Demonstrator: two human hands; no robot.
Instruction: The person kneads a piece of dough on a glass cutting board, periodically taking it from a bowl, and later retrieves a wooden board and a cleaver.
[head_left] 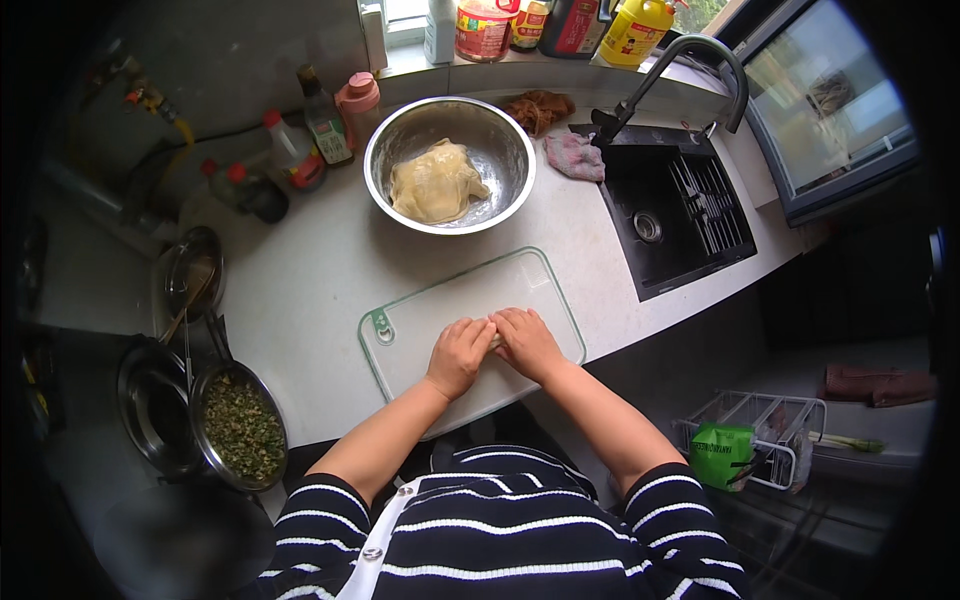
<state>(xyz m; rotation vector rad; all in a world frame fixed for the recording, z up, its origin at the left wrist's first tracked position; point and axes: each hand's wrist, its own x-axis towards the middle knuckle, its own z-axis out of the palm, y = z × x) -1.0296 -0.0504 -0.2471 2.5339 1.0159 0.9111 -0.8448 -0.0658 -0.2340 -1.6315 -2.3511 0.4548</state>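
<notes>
Over the white cutting board (450, 300) with a green rim, my left hand (461, 352) and my right hand (528, 343) come together, fingers curled. Between them shows a small bit of pale dough (496, 341); most of it is hidden under my fingers. Both hands close around this piece from either side. Beyond the board stands a large steel bowl (510, 170), which holds a big lump of pale yellow dough (432, 185).
A pan of chopped green filling (243, 425) sits at the left. Several bottles (325, 120) line the back left. On the right are a black sink (625, 255) with a dark faucet (735, 90), a pink cloth (575, 157) and a wire basket (760, 410) below the counter.
</notes>
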